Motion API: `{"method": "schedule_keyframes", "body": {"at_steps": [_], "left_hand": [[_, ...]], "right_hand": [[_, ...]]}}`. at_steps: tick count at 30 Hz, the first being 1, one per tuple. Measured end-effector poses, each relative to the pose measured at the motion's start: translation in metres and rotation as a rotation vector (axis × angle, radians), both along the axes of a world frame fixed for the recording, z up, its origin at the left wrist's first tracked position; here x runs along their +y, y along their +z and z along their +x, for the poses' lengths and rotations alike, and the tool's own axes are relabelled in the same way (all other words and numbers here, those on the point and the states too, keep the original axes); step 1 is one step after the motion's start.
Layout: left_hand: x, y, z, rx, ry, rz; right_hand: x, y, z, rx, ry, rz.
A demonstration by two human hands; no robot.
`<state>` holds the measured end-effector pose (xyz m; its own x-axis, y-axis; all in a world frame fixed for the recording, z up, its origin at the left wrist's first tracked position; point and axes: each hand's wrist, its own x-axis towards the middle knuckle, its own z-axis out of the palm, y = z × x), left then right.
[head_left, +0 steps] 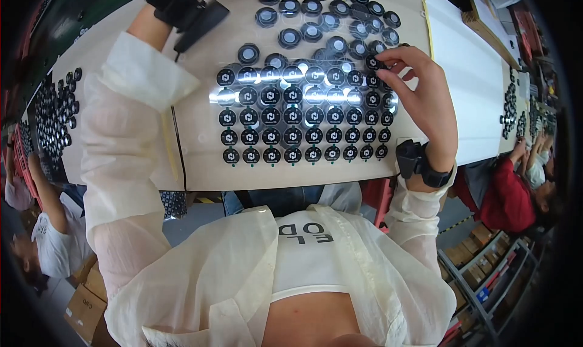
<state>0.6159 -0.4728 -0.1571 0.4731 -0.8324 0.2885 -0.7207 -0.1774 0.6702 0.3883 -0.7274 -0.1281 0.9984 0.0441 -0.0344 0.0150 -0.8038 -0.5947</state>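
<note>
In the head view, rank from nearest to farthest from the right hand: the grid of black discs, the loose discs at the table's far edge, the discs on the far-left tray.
1. Grid of black discs: under the right hand, fingertips touching it.
2. Loose discs: beyond, far edge.
3. Far-left tray discs: across the table.

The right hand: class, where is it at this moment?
In the head view the right hand is at the right end of the grid of black discs on the table, its fingertips on one disc in the top row.
</note>
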Motion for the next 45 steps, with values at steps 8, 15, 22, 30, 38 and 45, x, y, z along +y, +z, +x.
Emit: {"method": "schedule_keyframes", "body": {"at_steps": [8,15,22,30,38,45], "left_hand": [[-0.020,-0.001,-0.033,-0.123,0.138,0.333],[-0.020,0.018,-0.097,-0.191,0.091,0.166],[-0.024,-0.026,-0.145,-0.502,0.131,0.176],[-0.025,-0.030,-0.146,-0.489,0.163,0.155],[-0.005,-0.008,-0.127,0.038,0.017,0.017],[0.030,0.003,-0.170,0.878,-0.027,-0.475]], "right_hand": [[0.009,-0.007,0.023,0.059,0.252,-0.060],[0.019,-0.006,0.041,0.199,0.231,-0.101],[0.022,0.002,0.061,0.354,0.267,-0.101],[0.040,0.031,0.029,0.143,0.364,-0.242],[0.020,0.050,0.000,-0.082,0.026,0.310],[0.056,0.025,-0.001,0.003,0.052,0.817]]}}
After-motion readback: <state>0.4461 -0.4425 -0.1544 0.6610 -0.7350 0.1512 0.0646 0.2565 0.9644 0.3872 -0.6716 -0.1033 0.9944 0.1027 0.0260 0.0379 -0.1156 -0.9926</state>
